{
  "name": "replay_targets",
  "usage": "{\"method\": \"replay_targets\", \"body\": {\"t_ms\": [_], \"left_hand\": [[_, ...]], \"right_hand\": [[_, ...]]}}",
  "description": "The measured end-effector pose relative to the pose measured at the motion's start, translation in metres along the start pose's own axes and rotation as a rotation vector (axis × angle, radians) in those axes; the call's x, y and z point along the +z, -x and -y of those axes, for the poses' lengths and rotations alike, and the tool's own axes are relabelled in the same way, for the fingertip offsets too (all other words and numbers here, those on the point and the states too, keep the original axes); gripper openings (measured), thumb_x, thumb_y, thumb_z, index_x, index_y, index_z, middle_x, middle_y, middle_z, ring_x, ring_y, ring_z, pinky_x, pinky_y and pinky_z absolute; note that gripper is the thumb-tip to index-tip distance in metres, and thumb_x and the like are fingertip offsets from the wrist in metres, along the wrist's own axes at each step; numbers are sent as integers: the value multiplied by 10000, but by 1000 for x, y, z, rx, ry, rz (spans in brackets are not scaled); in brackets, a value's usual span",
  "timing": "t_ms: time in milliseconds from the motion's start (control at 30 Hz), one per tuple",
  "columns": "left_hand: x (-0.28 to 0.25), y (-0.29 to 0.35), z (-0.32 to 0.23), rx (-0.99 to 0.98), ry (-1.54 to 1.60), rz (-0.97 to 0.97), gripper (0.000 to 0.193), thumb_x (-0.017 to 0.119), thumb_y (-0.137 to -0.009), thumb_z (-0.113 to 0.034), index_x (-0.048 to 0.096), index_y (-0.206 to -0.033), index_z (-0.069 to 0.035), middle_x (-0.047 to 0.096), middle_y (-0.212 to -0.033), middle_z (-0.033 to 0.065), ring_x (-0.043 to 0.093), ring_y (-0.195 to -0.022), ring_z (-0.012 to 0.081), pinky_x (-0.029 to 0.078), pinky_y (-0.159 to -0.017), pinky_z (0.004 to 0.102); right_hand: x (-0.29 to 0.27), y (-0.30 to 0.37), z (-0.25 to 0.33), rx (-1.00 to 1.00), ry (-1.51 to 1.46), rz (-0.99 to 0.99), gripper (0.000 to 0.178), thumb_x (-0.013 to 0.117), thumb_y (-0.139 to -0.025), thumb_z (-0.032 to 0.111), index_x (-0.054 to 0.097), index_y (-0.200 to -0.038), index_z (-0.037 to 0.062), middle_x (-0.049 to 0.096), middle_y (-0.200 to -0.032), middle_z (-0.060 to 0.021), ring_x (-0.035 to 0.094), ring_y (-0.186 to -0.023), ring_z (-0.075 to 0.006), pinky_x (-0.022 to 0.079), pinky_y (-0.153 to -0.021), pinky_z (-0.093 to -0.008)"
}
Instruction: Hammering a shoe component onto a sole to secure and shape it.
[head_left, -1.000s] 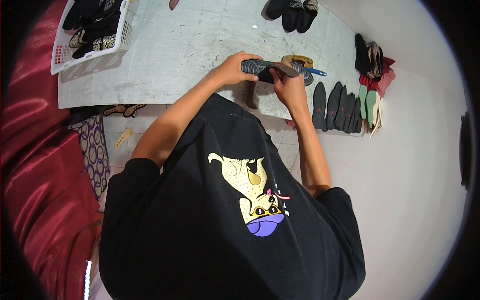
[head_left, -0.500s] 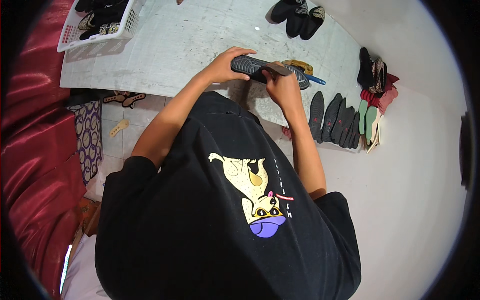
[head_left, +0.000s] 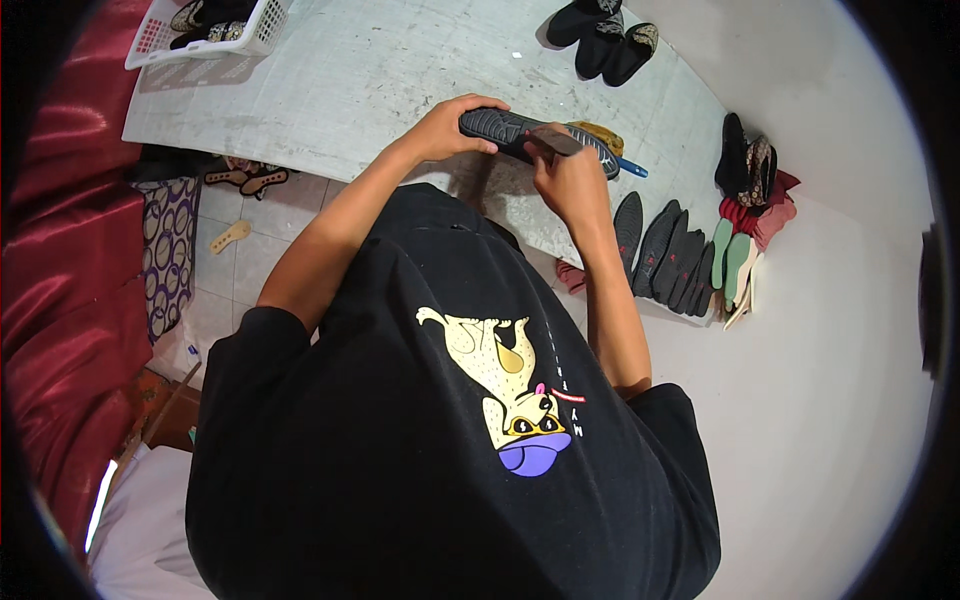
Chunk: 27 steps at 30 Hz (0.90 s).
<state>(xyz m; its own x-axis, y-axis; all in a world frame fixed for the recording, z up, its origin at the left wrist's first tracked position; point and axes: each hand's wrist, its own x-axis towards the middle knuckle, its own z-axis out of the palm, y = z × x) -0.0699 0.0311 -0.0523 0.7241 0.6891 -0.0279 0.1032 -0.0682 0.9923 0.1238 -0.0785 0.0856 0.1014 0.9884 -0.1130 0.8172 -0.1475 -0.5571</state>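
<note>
A dark shoe (head_left: 492, 129) lies sole up at the table's near edge, its grooved black tread facing me. Around its left end curls my left hand (head_left: 447, 131), the thumb on the near side and the fingers on the far side. Over the right half of the sole, my right hand (head_left: 577, 183) is closed on a brown flat-ended tool (head_left: 559, 143). Its fingers partly cover the tool, so I cannot tell its exact kind. Just beyond the shoe are a yellow-brown object (head_left: 601, 137), partly hidden, and a slim blue object (head_left: 633, 168).
The pale table (head_left: 350, 100) bears a white basket (head_left: 267, 28) of shoes at far left and black shoes (head_left: 603, 45) at far right. Black soles (head_left: 658, 245) and green insoles (head_left: 737, 257) line the right edge, near patterned shoes (head_left: 758, 170) and red cloth (head_left: 768, 208).
The whole view has turned slightly, so the basket sits higher and the soles lower. Both hands keep their hold on the shoe and the tool, with little visible movement.
</note>
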Motion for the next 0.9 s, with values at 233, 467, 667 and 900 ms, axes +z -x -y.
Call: {"method": "replay_targets", "body": {"t_ms": [233, 467, 667, 900], "left_hand": [[8, -2, -6, -5, -96, -18, 723, 969, -753, -223, 700, -1423, -189, 698, -1391, 66, 658, -1300, 264, 501, -1141, 410], [10, -6, -11, 40, -67, 12, 720, 967, -753, -216, 700, -1421, -179, 705, -1380, 65, 665, -1287, 271, 511, -1125, 410], [13, -9, -9, 52, -75, 8, 723, 972, -746, -228, 702, -1413, -162, 712, -1370, 68, 669, -1282, 269, 514, -1121, 409], [13, -14, -5, -33, 87, 33, 705, 992, -733, -246, 715, -1371, -129, 745, -1268, 53, 695, -1176, 204, 528, -1066, 368]], "right_hand": [[-7, 0, -6, -31, 56, -11, 169, 744, -972, 126, 722, -1113, 36, 733, -834, -231, 729, -775, -439, 557, -677, -442], [-1, 2, -3, -64, -5, -54, 176, 741, -979, 131, 716, -1117, 24, 734, -839, -239, 737, -787, -433, 559, -687, -442], [0, -3, -8, -54, -125, -108, 181, 734, -987, 139, 713, -1112, 9, 751, -899, -246, 737, -845, -440, 558, -729, -445], [10, -14, -30, -57, -64, -34, 203, 742, -961, 177, 743, -1051, -4, 728, -902, -295, 708, -841, -505, 566, -727, -535]]}}
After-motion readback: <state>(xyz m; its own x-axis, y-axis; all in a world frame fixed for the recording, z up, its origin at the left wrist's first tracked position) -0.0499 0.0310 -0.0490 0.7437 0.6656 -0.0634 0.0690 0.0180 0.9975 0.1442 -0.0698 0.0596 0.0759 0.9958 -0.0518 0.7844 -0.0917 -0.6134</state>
